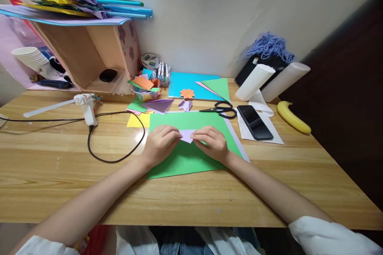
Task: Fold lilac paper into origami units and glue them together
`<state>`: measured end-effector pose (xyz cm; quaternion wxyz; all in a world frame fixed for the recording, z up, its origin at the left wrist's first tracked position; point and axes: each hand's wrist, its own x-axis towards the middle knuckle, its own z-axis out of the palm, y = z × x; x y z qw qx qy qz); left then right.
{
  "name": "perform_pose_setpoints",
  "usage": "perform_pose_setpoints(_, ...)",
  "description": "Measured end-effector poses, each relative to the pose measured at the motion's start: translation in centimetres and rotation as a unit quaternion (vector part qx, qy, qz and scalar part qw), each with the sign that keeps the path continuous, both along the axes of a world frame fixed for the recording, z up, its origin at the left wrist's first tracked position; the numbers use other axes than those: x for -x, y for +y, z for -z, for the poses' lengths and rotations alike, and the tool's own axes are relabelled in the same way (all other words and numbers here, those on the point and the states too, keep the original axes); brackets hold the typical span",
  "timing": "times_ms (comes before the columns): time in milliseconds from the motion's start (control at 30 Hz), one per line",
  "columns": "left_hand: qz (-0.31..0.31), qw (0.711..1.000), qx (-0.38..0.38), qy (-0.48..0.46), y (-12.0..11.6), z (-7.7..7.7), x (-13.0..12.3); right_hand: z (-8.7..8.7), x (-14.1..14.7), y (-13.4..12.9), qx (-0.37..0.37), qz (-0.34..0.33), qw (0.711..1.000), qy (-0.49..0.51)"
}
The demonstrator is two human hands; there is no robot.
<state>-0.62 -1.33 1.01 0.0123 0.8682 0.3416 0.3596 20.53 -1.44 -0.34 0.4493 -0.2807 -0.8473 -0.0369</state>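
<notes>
Between my two hands is a small piece of light purple paper (187, 136), held just over a large green sheet (191, 161). My left hand (161, 143) pinches its left side, and my right hand (212, 142) pinches the right side. Fingers cover both ends of the paper. Beyond the green sheet's far edge lie a folded purple paper shape (185, 105) and an orange paper flower (187, 93). Black-handled scissors (221, 109) rest near that edge, blades pointing left.
On the left stands a white glue gun (88, 109) with its black cord (115, 161) looped on the table. A phone (255, 122), a banana (293, 117) and paper rolls (255, 82) are at the right. A tub of paper scraps (145, 87) sits beside the box shelf (127, 53).
</notes>
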Motion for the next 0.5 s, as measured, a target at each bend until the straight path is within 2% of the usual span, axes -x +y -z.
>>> perform_pose_setpoints(67, -0.015, 0.998, -0.047, 0.049, 0.0, -0.1, 0.1, 0.1, -0.1, 0.1, -0.057, -0.009, 0.997, -0.051)
perform_pose_setpoints(167, -0.026, 0.988, -0.042, 0.146, -0.1, -0.2, 0.0, 0.5, -0.1, 0.5, -0.065, -0.037, 0.988, -0.133)
perform_pose_setpoints(267, -0.023, 0.972, 0.022, 0.233, -0.3, -0.4, -0.1, 0.8, 0.0, 0.7, -0.001, -0.070, 0.982, -0.176)
perform_pose_setpoints(333, -0.025, 0.963, 0.064, 0.261, -0.4, -0.6, -0.1, 0.9, 0.0, 0.8, 0.064, -0.079, 0.980, -0.171)
perform_pose_setpoints(500, -0.034, 0.964, 0.165, 0.204, -0.6, -0.9, 0.0, 0.5, 0.1, 1.1, 0.234, -0.065, 0.965, -0.095)
